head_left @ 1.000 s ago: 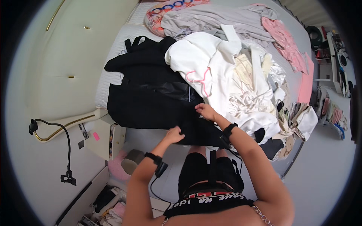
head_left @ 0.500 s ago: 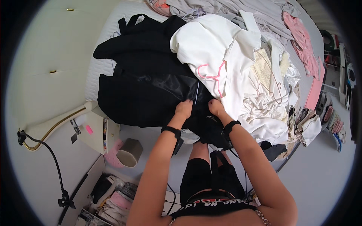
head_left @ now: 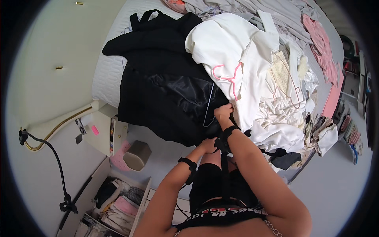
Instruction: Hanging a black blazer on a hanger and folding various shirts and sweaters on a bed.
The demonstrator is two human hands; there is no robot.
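Black coat point(head_left: 142, 91) with glossy black lining point(head_left: 181, 89), pink clothes hanger point(head_left: 229, 79), white garment point(head_left: 221, 37), cream garment point(head_left: 279, 68), dusty-pink garment point(head_left: 319, 43), white quilted-pattern mattress point(head_left: 106, 81), grey bedsheet point(head_left: 241, 5), black shorts point(head_left: 204, 181), taupe wastebin point(head_left: 136, 156), black wristband point(head_left: 189, 162)

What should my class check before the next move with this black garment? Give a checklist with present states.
1. Black garment spread smooth: not ok, wrinkled.
2. White garment clear of it: not ok, they touch.
3. Pink hanger off the black garment: ok, on the white one.
4. Pale hanger visible: ok, against shiny lining.
5. Left hand gripping: cannot tell.
6. Right hand gripping: cannot tell.
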